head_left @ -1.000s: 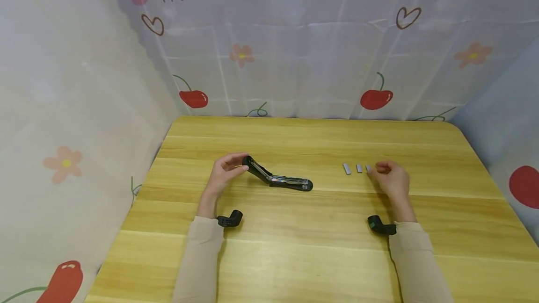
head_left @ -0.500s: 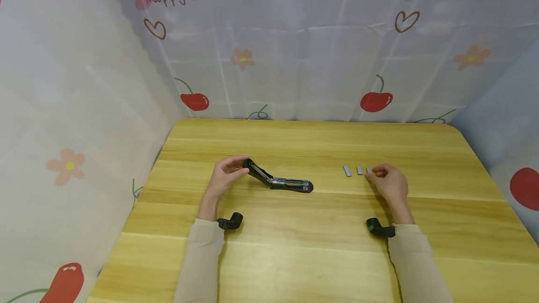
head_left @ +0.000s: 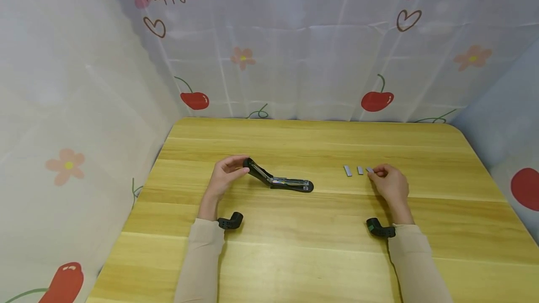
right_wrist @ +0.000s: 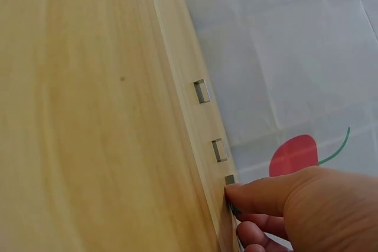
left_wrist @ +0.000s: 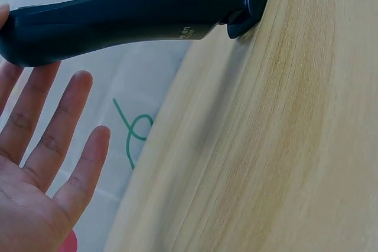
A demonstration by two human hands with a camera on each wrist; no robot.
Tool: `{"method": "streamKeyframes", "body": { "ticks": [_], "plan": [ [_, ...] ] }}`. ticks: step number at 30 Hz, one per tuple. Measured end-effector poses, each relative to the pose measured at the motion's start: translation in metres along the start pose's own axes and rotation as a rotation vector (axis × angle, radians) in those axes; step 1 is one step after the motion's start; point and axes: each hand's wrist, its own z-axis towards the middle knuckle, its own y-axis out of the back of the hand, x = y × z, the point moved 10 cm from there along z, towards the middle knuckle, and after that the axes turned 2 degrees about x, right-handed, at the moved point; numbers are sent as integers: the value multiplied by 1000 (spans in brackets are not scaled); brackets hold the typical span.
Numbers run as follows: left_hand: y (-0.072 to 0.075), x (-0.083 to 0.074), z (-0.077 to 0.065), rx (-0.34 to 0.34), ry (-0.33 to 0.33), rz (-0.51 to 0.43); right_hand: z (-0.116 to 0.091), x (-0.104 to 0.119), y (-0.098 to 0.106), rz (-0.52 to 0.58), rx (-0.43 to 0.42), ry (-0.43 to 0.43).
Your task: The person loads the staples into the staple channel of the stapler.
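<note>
Looking down from the head view, the stapler (head_left: 278,179) lies swung open on the table (head_left: 294,247), its lid propped up by the left hand (head_left: 225,174), while three staple strips (head_left: 358,170) sit in a row well off to the right; the right hand (head_left: 391,183) pinches at the nearest one. So I'd say opening is done, loading isn't. Left wrist view: the fingers (left_wrist: 47,128) are spread straight, only the top one touching the lid's (left_wrist: 118,22) tip, no real clasp. Right wrist view: thumb and fingertip (right_wrist: 260,193) are closed on the nearest strip (right_wrist: 230,180), which is still flat on the wood, the other two (right_wrist: 202,91) untouched just beyond.
</note>
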Motion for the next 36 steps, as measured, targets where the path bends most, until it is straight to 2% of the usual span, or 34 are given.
{"method": "streamKeyframes", "body": {
  "ticks": [8,15,22,28,36],
  "plan": [
    [1,2,1,4,10,-13,-1,-2,1,16,-31,-16],
    [1,1,0,2,-1,-18,-2,-9,6,94,-128,-48],
    [2,3,2,4,3,-16,-1,-12,8,154,-175,-68],
    [2,2,2,3,-5,-14,-2,1,14,208,-230,-6],
    [1,2,3,6,-21,-15,-6,32,9,288,-204,64]
  ]
}}
